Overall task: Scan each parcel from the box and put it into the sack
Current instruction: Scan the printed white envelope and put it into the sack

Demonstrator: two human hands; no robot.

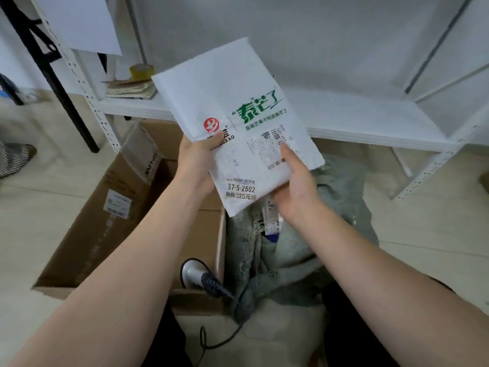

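I hold a flat white parcel (238, 112) with green lettering, a red logo and barcode labels up in front of me, above the box and sack. My left hand (197, 160) grips its left edge, thumb on the front. My right hand (296, 181) holds the lower right edge, thumb over the label. The brown cardboard box (127, 197) stands open below left. A grey-green woven sack (291, 250) lies open on the right of it, with labelled parcels (272, 221) inside. A white barcode scanner (194, 272) with a dark coiled cable lies at the box's near right corner.
A white metal shelf (370, 120) runs across behind the box and sack, with a roll of yellow tape (141, 70) and a stack of flat cardboard (132, 88) on its left end. A black post (53, 72) stands at the left. Pale floor tiles surround everything.
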